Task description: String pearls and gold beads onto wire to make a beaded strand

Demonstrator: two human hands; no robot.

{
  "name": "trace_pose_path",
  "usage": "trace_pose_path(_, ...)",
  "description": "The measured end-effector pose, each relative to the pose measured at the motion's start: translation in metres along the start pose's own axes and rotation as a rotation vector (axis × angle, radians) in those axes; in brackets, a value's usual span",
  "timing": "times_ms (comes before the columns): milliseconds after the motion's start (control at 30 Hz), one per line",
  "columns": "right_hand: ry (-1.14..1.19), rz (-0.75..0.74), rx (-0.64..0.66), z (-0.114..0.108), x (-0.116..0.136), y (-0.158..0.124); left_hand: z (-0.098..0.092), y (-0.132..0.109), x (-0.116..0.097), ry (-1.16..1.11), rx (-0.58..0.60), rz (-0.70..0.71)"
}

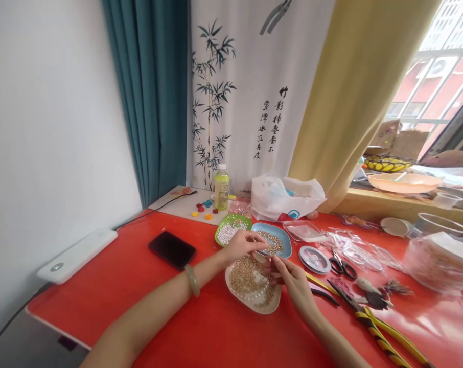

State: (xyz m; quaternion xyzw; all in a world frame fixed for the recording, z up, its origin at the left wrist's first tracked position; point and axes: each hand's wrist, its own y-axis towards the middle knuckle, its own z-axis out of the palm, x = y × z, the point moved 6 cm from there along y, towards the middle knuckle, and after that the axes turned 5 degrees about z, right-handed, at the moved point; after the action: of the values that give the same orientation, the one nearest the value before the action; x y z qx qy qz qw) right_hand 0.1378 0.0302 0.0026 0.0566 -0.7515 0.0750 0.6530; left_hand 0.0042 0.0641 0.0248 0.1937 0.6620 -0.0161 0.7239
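My left hand (245, 244), with a greenish bangle (192, 280) on its wrist, is closed in a pinch above the trays. Close to it on the right, my right hand (290, 276) also pinches, with a tiny pale bead showing at its fingertips. A thin strand seems to run between the two hands, too fine to make out. Beneath them lies a cream tray (268, 309) of small gold beads, with a curve of white pearl-like beads across it. Behind stand a blue tray (288, 249) of larger gold beads and a green tray (217, 238) of white beads.
A phone (172, 250) lies left. On the right are a thread spool (315, 259), scissors (342, 267), yellow-handled pliers (369, 319) and plastic packets (356, 248). Behind are a bottle (221, 188) and a white plastic bag (270, 197). A white power strip (78, 255) sits at the left edge.
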Motion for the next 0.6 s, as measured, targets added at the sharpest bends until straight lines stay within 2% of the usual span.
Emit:
trace_pose_path(167, -0.039, -0.047, -0.058, -0.008, 0.011, -0.002, 0.002, -0.002, -0.026, 0.187, 0.008, 0.171)
trace_pose_path(267, -0.112, -0.107, -0.048, -0.008, 0.022, -0.002, 0.003, -0.004, -0.036, 0.236, -0.003, 0.220)
trace_pose_path(433, -0.292, -0.155, -0.003, -0.003, 0.038, -0.001, 0.003, -0.005, -0.043, 0.140, -0.011, 0.232)
trace_pose_path(600, -0.264, -0.179, 0.000, -0.005, 0.059, 0.003, 0.005, -0.005, -0.041, -0.023, 0.009, 0.146)
